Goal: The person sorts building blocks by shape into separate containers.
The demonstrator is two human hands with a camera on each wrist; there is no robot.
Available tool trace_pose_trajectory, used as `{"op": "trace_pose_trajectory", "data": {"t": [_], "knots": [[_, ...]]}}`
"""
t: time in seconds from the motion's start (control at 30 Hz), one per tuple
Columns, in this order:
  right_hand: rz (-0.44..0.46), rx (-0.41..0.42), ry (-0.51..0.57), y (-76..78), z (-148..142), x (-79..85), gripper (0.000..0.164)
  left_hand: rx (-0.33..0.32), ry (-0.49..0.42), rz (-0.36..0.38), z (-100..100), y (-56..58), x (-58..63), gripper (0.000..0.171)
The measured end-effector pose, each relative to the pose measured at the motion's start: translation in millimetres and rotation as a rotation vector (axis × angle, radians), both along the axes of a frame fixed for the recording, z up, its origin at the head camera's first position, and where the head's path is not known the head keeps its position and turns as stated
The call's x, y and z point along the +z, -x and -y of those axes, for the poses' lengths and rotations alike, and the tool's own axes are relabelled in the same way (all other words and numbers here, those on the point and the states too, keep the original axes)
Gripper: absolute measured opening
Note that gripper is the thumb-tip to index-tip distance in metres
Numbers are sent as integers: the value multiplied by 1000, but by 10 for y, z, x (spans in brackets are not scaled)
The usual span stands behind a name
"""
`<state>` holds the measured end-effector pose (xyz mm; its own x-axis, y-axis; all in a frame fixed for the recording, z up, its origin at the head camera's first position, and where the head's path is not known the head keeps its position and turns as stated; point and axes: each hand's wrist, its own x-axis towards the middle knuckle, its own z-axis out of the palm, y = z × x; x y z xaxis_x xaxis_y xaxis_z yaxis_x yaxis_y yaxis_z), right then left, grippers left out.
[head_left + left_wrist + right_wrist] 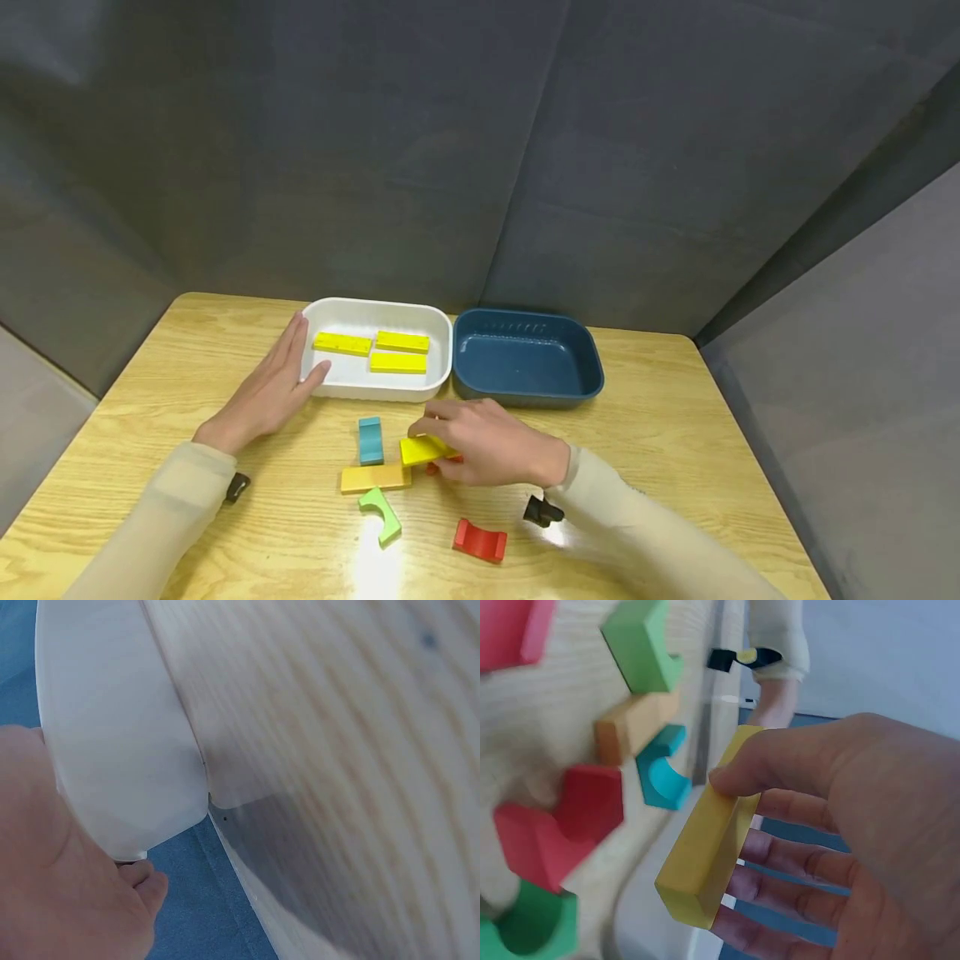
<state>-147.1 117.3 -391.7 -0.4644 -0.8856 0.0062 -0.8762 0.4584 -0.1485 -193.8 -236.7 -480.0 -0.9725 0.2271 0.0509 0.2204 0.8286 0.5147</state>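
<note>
My right hand (pixel 495 442) pinches a yellow rectangular block (pixel 423 451) between thumb and fingers, above the table in front of the trays. In the right wrist view the thumb presses one face of the yellow block (pixel 709 847) while the fingers lie along the other side. My left hand (pixel 273 383) rests against the left end of a white tray (pixel 438 385), its fingers fairly straight and the thumb over the front rim. Three yellow blocks (pixel 398 363) lie flat in that tray. In the left wrist view, the hand (pixel 60 870) touches the tray's wall (pixel 120 742).
A dark blue tray (pixel 525 398) adjoins the white one. Nearer lie a light blue arch block (pixel 371 442), an orange block (pixel 375 478), a light green arch (pixel 384 518) and a red arch (pixel 480 542). Another red arch (pixel 562 825) and a green arch (pixel 536 919) show beneath the right hand.
</note>
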Motion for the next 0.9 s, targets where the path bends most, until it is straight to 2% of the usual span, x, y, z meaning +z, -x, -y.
{"op": "trace_pose_trajectory", "data": {"t": [0.4,0.9], "knots": [[14,-14,-6,374,185,247,44,-13,-5,12,-23,0,5,92],[-30,-24,-37,875,682,260,43,-17,-2,-1,24,10,-8,91]]}}
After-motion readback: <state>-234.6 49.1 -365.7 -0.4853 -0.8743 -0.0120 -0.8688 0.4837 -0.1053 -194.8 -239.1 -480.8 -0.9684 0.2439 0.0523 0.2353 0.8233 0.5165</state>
